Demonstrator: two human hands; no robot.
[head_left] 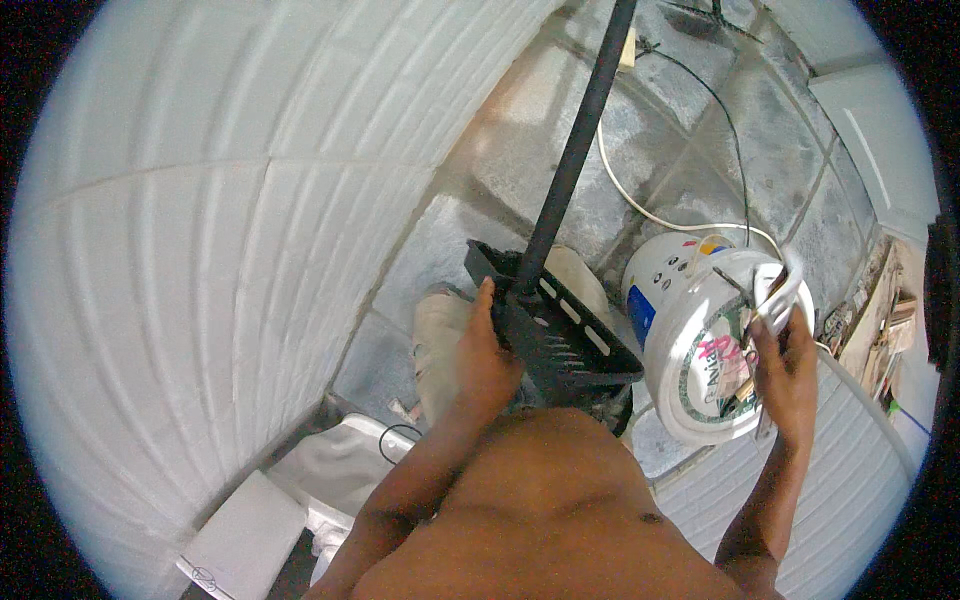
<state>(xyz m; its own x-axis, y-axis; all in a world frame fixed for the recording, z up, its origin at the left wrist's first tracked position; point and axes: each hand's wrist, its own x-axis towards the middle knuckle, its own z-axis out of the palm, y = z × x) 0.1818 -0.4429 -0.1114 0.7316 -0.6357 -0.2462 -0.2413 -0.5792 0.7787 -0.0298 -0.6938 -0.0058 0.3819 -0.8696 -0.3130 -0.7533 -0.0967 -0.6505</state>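
Note:
My left hand [490, 360] is closed on the near-left side of a black slotted plastic tray [560, 340], close in front of my body. A long black pole [580, 140] stands at the tray and reaches toward the far edge of the view. To the right, my right hand [788, 375] is closed over a white lidded bucket [665, 390], among several hand tools lying on the lid. A pale, shiny curved shape [785, 285] shows at its fingertips, blurred. What those fingers hold cannot be made out.
White ribbed wall panels [200, 240] rise on the left. A white cable [635, 195] and a black cable [725, 115] cross the dusty tiled floor [510, 150]. Wood scraps [885, 315] lie at the far right. Behind my left arm is a white ceramic fixture [335, 455].

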